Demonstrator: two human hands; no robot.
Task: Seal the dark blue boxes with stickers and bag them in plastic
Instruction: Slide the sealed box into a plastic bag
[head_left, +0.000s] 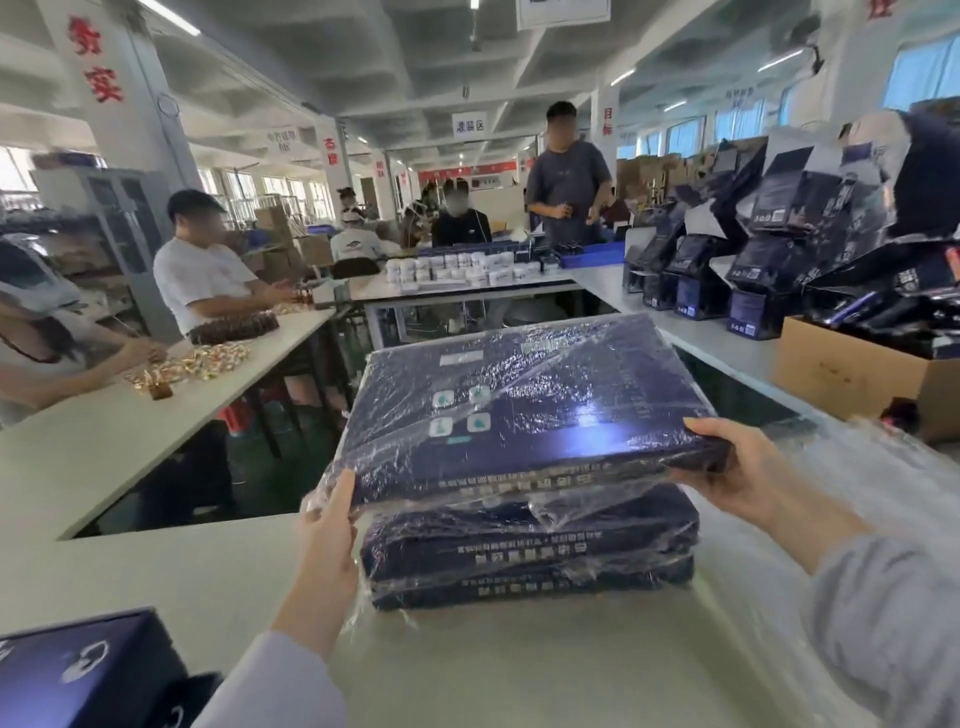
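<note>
A flat dark blue box wrapped in clear plastic (519, 405) is held above a stack of two more bagged dark blue boxes (530, 551) on the white table. My left hand (330, 525) grips its near left corner, thumb on top. My right hand (727, 467) grips the near right corner, with the thumb on the lid and the fingers under the edge. The held box tilts up away from me.
Another dark blue box (88, 670) lies at the bottom left. Clear plastic bags (883, 499) lie on the table to the right. A cardboard carton (852, 374) and piles of open dark boxes (779, 244) stand at the right. People sit at tables (208, 374) to the left.
</note>
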